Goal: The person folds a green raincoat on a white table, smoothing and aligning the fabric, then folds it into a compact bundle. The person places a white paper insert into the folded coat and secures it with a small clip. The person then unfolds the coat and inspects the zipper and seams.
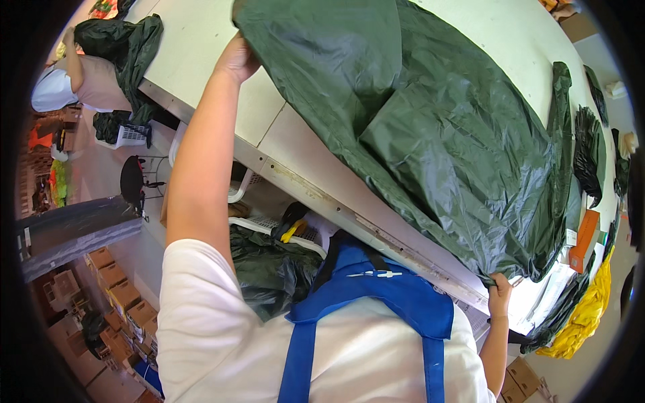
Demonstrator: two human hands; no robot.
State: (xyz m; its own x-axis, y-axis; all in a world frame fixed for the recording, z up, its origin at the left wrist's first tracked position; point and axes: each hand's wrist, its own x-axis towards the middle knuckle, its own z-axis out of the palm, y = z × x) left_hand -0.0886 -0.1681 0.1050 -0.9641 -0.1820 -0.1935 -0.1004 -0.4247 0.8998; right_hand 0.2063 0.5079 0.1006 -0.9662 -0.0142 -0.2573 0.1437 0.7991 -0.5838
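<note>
- blue apron straps (376,295) over a white shirt sit closest to the lens, pressed up against the table's metal edge so both arms can reach out wide.
- dark green sheet (430,127) lies spread over the pale table (201,40), held at two far-apart ends, likely to keep it taut and flat.
- left hand (235,60) is closed on the sheet's far upper edge.
- right hand (499,290) pinches the near corner at the table's rim.
- yellow fabric (584,316) hangs off to the right; a bin of dark fabric (269,269) waits under the table.
</note>
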